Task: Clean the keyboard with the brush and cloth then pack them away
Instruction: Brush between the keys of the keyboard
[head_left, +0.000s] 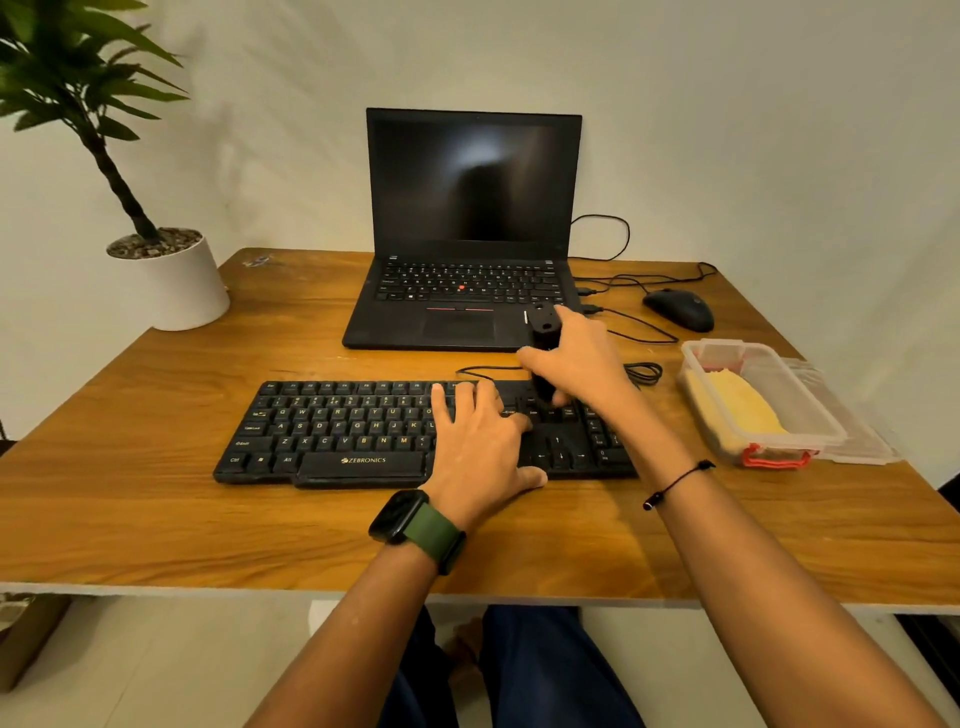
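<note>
A black keyboard (337, 431) lies across the wooden table (156, 509). My left hand (480, 441) rests flat on its right-centre keys, fingers spread, holding nothing. My right hand (576, 364) grips a black brush (544, 332) upright, handle end up, with its lower end down on the keys near the keyboard's right side. The bristles are hidden by my fingers. A yellow cloth (743, 410) lies folded inside a clear plastic box (810, 421) at the right.
An open black laptop (467, 249) stands behind the keyboard. A black mouse (678, 309) and loose cables (644, 371) lie at the back right. The box's clear lid (857, 436) sits beside the box. A potted plant (176, 280) stands at the back left corner.
</note>
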